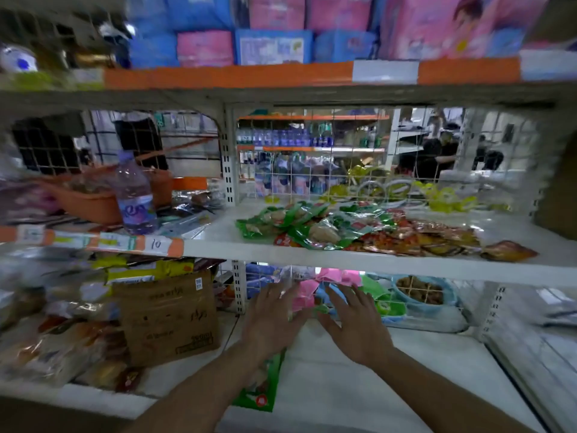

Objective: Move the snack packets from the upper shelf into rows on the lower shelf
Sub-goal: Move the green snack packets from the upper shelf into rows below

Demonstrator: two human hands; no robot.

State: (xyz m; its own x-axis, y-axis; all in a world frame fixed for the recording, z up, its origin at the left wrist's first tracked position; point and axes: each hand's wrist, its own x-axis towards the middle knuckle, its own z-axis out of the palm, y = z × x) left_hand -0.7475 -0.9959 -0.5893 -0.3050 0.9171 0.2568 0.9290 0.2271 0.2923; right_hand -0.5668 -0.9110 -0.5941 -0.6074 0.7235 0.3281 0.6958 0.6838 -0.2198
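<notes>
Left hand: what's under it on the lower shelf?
A green snack packet lies flat on the lower shelf, its near end showing. The left hand and wrist cover its far end; anything else beneath is hidden.

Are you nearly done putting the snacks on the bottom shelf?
No, it has barely begun. Done: only one green packet shows on the lower shelf. In hand: nothing; the left hand and right hand are open, fingers spread, above that shelf. Left: the pile of green and red packets on the upper shelf, and no row is formed yet.
</notes>
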